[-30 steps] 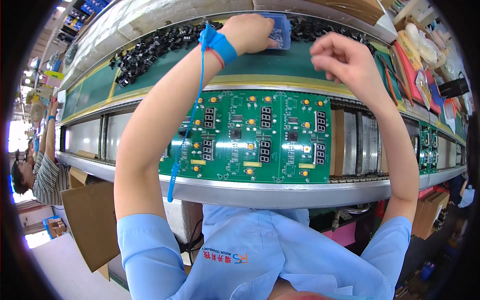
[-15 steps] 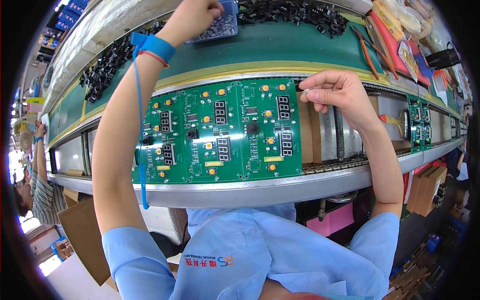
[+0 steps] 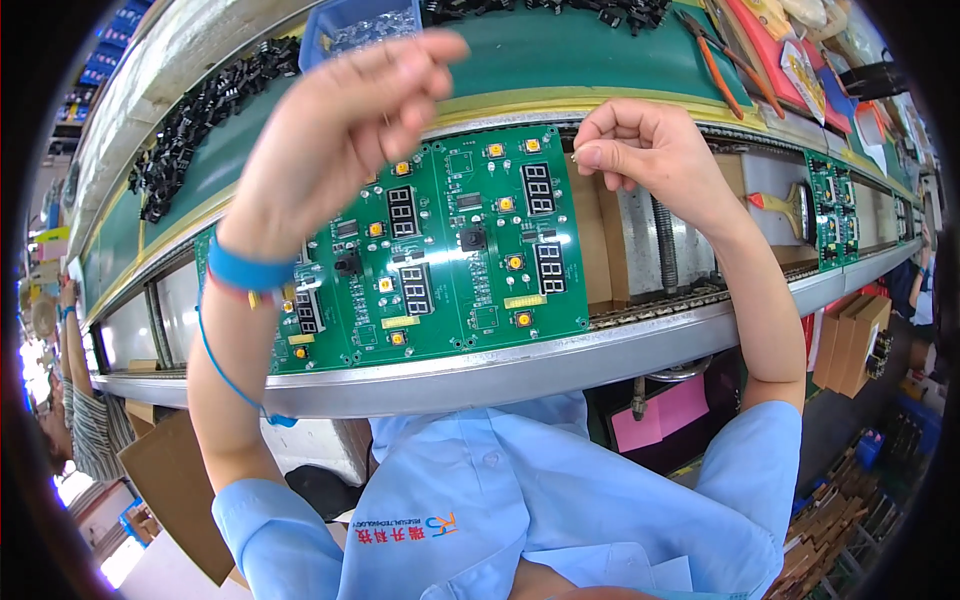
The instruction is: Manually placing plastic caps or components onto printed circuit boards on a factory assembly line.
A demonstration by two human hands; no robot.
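Note:
My left hand (image 3: 350, 125), blurred by motion, hangs above the far left part of a green circuit board (image 3: 430, 290). Its fingers are curled in; whatever they may hold cannot be made out. A blue wrist strap (image 3: 250, 270) circles that wrist, its cord dangling. Just off the board's far right corner, my right hand (image 3: 640, 150) pinches a tiny shiny component (image 3: 575, 158) between thumb and forefinger. The board carries black digit displays (image 3: 538, 188), yellow-orange push buttons (image 3: 515, 262) and black square parts (image 3: 472, 238). Beyond my left hand stands a blue bin (image 3: 318, 38) of small clear components.
The board rests on a metal-edged conveyor rail (image 3: 450, 375). Piles of black parts (image 3: 205, 115) lie on the green mat (image 3: 560, 65). Orange-handled pliers (image 3: 715, 70) lie at the far right, a brush (image 3: 785, 208) and more boards (image 3: 832, 210) along the line. Another person's arm (image 3: 70, 335) shows at far left.
My left hand has come back from the blue bin toward the board. My right hand keeps its pinch near the board's corner. The whole view has shifted slightly.

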